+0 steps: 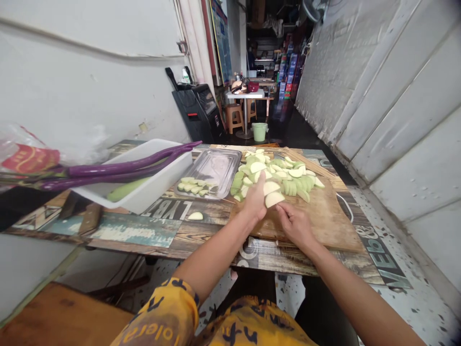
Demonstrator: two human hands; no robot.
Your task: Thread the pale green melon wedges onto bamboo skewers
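Observation:
My left hand (256, 198) is closed on a few pale half-moon vegetable slices (271, 188) with green skin, lined up over the wooden cutting board (324, 218). Against the lowest slice (274, 199), my right hand (293, 222) is closed in a pinch; whatever sits between its fingertips is too small to make out. Behind both hands, a heap of similar cut slices (297, 185) covers the far part of the board. To the left, a clear plastic tray (219, 166) holds a few rows of slices (196, 185) with thin sticks showing at their ends.
Thin bamboo skewers (309, 161) lie behind the board. A single slice (195, 216) rests on the patterned table (144, 235). Long purple eggplants (122, 167) lie across a white bin (144, 202) containing a green vegetable (126, 190). A plastic bag (32, 154) is far left.

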